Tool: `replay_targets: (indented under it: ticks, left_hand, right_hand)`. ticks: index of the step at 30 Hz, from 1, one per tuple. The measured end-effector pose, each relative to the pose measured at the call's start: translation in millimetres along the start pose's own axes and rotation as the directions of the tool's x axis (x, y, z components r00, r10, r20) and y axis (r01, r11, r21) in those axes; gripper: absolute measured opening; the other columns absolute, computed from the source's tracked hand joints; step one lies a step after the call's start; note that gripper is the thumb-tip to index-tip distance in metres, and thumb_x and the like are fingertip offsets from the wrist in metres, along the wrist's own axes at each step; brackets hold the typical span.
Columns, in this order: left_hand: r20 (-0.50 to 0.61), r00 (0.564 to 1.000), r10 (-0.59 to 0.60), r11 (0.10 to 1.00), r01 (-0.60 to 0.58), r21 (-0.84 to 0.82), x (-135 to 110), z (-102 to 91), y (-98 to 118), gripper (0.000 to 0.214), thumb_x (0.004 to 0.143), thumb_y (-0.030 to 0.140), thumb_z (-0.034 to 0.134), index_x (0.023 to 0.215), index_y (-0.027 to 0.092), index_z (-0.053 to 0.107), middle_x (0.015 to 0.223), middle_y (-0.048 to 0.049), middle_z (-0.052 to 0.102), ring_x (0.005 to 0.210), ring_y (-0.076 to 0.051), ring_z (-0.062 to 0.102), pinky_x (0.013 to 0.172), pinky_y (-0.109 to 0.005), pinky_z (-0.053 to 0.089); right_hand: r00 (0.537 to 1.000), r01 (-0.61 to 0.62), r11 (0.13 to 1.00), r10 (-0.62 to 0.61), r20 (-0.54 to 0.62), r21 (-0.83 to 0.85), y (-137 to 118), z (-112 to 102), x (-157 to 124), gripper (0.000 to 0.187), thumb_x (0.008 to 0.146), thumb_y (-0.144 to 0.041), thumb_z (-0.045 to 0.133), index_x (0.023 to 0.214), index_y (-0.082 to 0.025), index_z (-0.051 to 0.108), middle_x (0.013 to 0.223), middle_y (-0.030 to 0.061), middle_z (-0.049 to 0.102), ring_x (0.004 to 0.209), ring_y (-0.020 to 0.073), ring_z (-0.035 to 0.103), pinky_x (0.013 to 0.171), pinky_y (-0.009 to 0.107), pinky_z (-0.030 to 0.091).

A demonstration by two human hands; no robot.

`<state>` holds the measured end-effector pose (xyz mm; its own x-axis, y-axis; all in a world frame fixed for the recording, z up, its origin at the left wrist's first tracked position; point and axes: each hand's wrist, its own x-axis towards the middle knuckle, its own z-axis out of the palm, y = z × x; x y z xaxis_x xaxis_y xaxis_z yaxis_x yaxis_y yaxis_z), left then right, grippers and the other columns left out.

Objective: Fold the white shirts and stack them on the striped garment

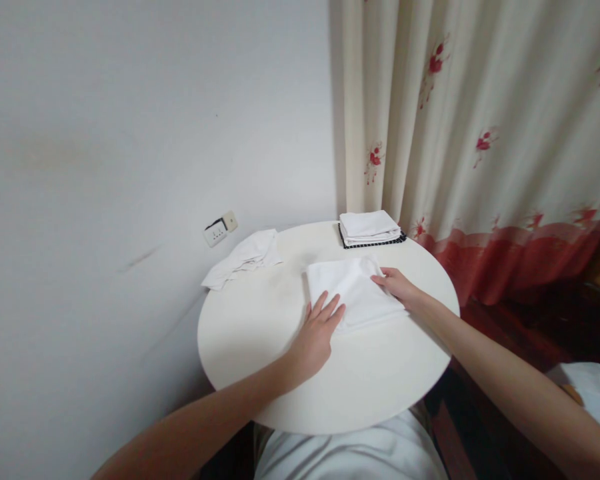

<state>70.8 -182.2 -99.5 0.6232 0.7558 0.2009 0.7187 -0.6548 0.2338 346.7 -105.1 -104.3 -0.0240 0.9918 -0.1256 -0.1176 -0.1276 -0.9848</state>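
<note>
A folded white cloth [353,287] lies in the middle of a round white table [260,333]. My left hand [316,333] rests flat on the cloth's near left corner, fingers stretched out and open. My right hand [399,287] lies on the cloth's right edge with its fingers laid flat along the fold. Neither hand grips the cloth.
A loose pile of white cloths [245,257] lies at the table's far left edge. A neat stack of folded white cloths [369,227] sits on a dark mat at the far edge. A wall with a socket [220,230] and a flowered curtain [480,133] stand behind.
</note>
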Motion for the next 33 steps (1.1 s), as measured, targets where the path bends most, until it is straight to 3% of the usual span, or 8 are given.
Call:
replay_targets:
  ticks: [3,5,8,12,16,22,27,33]
  left_hand:
    - [0.056,0.998,0.043,0.997,-0.038,-0.074,8,-21.5,-3,0.071,0.087,0.013,0.051,0.155,0.028,0.037,0.163,-0.0025,0.031,0.154,-0.028,0.018,0.122,-0.063,0.015]
    - [-0.009,0.998,0.061,0.988,-0.062,-0.138,26,-39.5,-9,0.056,0.095,0.028,0.049,0.151,0.025,0.044,0.159,-0.0052,0.040,0.149,-0.024,0.032,0.123,-0.052,0.023]
    - [-0.165,0.986,-0.010,0.996,-0.006,-0.093,64,-54.8,-24,0.045,0.099,0.027,0.040,0.140,0.018,0.057,0.153,-0.0089,0.049,0.144,-0.022,0.041,0.122,-0.043,0.028]
    - [-0.011,1.000,-0.001,0.998,0.002,0.057,100,-45.6,-34,0.048,0.100,0.031,0.041,0.146,0.022,0.049,0.159,-0.0065,0.040,0.150,-0.026,0.029,0.122,-0.057,0.018]
    - [0.158,0.987,0.021,0.989,-0.044,0.140,110,-31.1,-28,0.049,0.103,0.043,0.034,0.150,0.031,0.043,0.161,-0.0032,0.036,0.151,-0.029,0.026,0.119,-0.067,0.012]
    - [0.253,0.968,-0.010,0.976,-0.046,0.213,116,-30.3,-21,0.050,0.102,0.040,0.032,0.150,0.032,0.044,0.161,-0.0045,0.036,0.150,-0.031,0.027,0.118,-0.068,0.013]
    - [0.263,0.965,-0.015,0.972,-0.048,0.231,118,-25.6,-22,0.050,0.102,0.041,0.031,0.150,0.032,0.043,0.161,-0.0044,0.037,0.150,-0.030,0.028,0.118,-0.067,0.012]
    - [0.276,0.961,-0.028,0.971,-0.039,0.234,118,-25.0,-20,0.049,0.102,0.041,0.032,0.149,0.035,0.044,0.161,-0.0023,0.036,0.150,-0.029,0.028,0.119,-0.066,0.011]
  right_hand:
    - [1.000,-0.009,1.000,0.008,-0.030,-0.011,-1,1,1,0.019,0.083,-0.016,0.063,0.099,-0.012,0.071,0.074,0.0063,0.076,0.060,0.0203,0.070,0.057,0.028,0.055]
    - [0.999,-0.020,1.000,0.019,-0.045,-0.012,-2,1,2,0.019,0.083,-0.016,0.062,0.099,-0.012,0.072,0.073,0.0063,0.076,0.060,0.0206,0.070,0.057,0.028,0.054]
    - [0.997,-0.043,0.999,0.042,-0.068,-0.012,-2,-1,3,0.021,0.082,-0.017,0.062,0.101,-0.013,0.072,0.073,0.0064,0.076,0.060,0.0209,0.070,0.057,0.028,0.054]
    - [0.995,-0.045,0.998,0.041,-0.089,-0.046,-2,-6,6,0.025,0.079,-0.018,0.062,0.102,-0.012,0.072,0.074,0.0073,0.076,0.061,0.0215,0.070,0.056,0.028,0.053]
    - [0.994,0.001,0.978,-0.024,-0.108,-0.209,-3,-12,11,0.023,0.077,-0.019,0.060,0.094,-0.011,0.074,0.072,0.0068,0.075,0.063,0.0205,0.068,0.059,0.027,0.051]
    - [0.932,0.124,0.768,-0.308,-0.193,-0.628,3,-25,20,0.019,0.075,-0.027,0.063,0.076,-0.013,0.075,0.066,0.0017,0.069,0.064,0.0163,0.061,0.059,0.023,0.042]
    - [0.909,0.091,0.688,-0.353,-0.222,-0.720,12,-33,28,0.021,0.072,-0.035,0.068,0.065,-0.015,0.069,0.061,-0.0006,0.061,0.062,0.0140,0.055,0.058,0.024,0.035]
    - [0.927,-0.060,0.514,-0.290,-0.239,-0.856,9,-35,18,0.025,0.081,-0.040,0.065,0.086,-0.017,0.072,0.083,0.0074,0.073,0.079,0.0210,0.065,0.069,0.027,0.044]
